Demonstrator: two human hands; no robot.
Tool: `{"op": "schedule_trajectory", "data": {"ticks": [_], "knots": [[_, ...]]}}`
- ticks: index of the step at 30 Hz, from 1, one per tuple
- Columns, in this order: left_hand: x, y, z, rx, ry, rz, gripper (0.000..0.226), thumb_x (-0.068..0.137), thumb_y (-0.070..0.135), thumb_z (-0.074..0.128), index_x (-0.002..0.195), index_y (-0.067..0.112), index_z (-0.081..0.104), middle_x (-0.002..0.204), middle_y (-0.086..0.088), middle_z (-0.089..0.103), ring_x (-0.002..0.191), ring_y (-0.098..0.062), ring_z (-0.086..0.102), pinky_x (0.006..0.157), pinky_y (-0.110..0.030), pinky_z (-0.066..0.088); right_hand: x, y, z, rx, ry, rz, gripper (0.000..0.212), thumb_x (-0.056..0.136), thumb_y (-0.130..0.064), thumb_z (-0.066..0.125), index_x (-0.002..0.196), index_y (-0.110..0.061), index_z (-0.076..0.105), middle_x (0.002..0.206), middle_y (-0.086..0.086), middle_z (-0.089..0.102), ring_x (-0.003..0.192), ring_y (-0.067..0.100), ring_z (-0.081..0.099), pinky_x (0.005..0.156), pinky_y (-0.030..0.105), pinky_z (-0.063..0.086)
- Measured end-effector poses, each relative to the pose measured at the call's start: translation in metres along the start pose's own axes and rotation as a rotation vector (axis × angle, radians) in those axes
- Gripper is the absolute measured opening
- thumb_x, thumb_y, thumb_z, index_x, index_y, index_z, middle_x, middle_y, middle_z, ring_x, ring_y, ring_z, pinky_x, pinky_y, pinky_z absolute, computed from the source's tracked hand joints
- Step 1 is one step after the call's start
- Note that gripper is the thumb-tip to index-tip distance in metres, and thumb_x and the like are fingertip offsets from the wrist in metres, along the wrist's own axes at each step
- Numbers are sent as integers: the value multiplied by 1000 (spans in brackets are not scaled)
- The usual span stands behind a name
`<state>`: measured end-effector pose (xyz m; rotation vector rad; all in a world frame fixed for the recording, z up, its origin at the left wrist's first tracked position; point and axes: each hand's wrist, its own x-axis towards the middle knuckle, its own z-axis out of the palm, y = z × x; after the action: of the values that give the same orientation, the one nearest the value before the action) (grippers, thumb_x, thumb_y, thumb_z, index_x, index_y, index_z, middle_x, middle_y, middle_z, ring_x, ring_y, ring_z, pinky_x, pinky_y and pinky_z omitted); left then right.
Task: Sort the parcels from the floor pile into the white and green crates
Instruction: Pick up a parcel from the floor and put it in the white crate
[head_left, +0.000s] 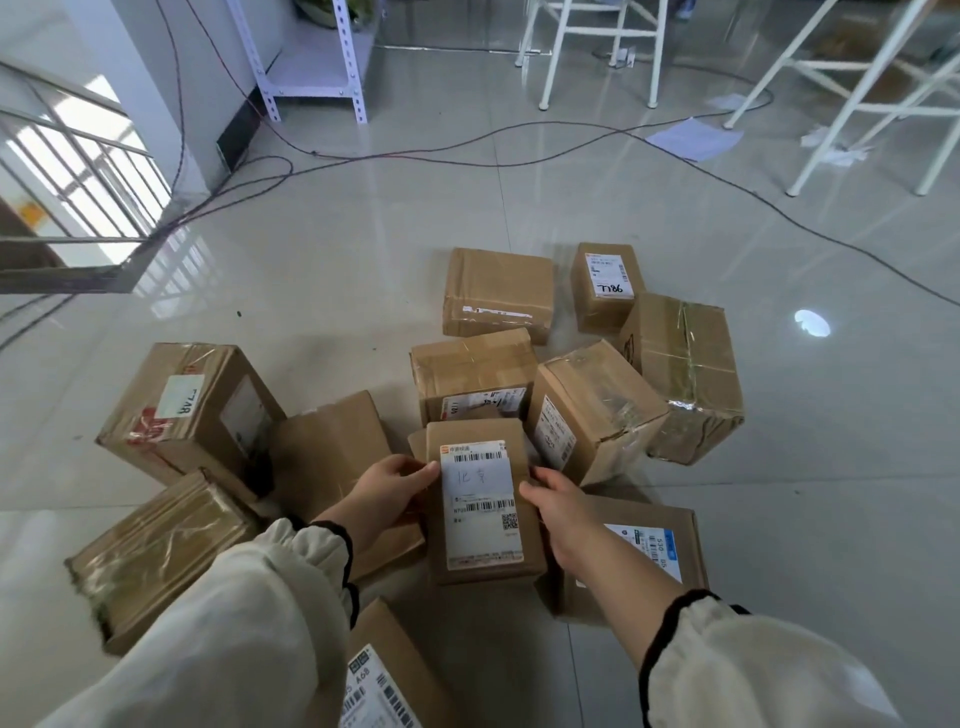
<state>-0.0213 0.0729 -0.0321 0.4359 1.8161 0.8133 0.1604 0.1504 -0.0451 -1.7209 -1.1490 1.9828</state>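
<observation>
Both hands, left hand (387, 493) and right hand (558, 506), clasp a small parcel (480, 501) label-up, seemingly to read it, other parcels (592, 410) scattered around.

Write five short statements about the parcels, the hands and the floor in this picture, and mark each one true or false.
1. Both hands hold one parcel. True: the left hand and right hand grip the sides of the held parcel.
2. Its shipping label faces down. False: the label faces the camera.
3. A parcel marked 7786 lies at the far side of the pile. True.
4. A green crate stands beside the pile. False: no crate is in view.
5. The floor is carpeted. False: it is glossy tile with cables across it.
</observation>
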Motion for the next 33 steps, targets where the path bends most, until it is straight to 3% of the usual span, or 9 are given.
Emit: {"op": "schedule_trajectory", "data": {"ticks": [6, 14, 17, 19, 22, 29, 33], "knots": [[3, -2, 0, -9, 2, -5, 25, 87, 37, 63, 102, 17, 57, 103, -7, 65, 94, -21, 64, 78, -32, 56, 1, 3, -4, 2, -26, -24, 39, 95, -17, 53, 134, -17, 47, 108, 10, 67, 96, 25, 65, 82, 44, 55], [2, -7, -2, -31, 0, -18, 40, 86, 40, 64, 114, 14, 57, 103, -5, 66, 95, -22, 65, 81, -37, 56, 5, 9, -10, -6, -45, -52, 44, 92, -18, 58, 135, -18, 48, 114, 9, 66, 99, 22, 63, 77, 36, 53], [-1, -4, -10, -73, -6, -15, 41, 84, 42, 64, 117, 19, 54, 108, -5, 64, 99, -25, 63, 77, -40, 56, 8, 7, -19, -43, 11, -72, 53, 88, -25, 62, 139, -23, 45, 128, 5, 58, 114, 24, 56, 95, 42, 47], [-2, -6, -17, -29, -66, -63, 43, 84, 40, 65, 121, 22, 53, 111, -6, 63, 100, -28, 62, 76, -43, 56, 10, 7, -21, -39, 1, -39, 48, 89, -29, 60, 136, -25, 49, 127, 3, 59, 117, 24, 54, 102, 47, 42], [-1, -11, -19, 9, -185, -140, 51, 82, 38, 69, 129, 26, 52, 115, -9, 63, 100, -34, 64, 79, -46, 57, 9, 10, -15, -9, -78, 52, 31, 92, -32, 57, 121, -23, 61, 112, 5, 68, 107, 26, 61, 100, 47, 45], [-12, -9, -17, -98, -153, -137, 49, 83, 29, 70, 129, 26, 54, 108, -8, 67, 95, -34, 66, 77, -45, 57, 1, 5, -5, 38, -121, 70, 18, 94, -31, 55, 102, -23, 68, 102, 4, 71, 99, 25, 63, 97, 45, 46], [-54, 31, -30, -108, -111, -166, 41, 82, 27, 70, 121, 25, 58, 100, -7, 70, 91, -31, 68, 79, -45, 56, -41, -33, -7, 54, -145, 114, 15, 95, -29, 53, 94, -23, 66, 90, -2, 69, 85, 19, 59, 73, 32, 44]]}}
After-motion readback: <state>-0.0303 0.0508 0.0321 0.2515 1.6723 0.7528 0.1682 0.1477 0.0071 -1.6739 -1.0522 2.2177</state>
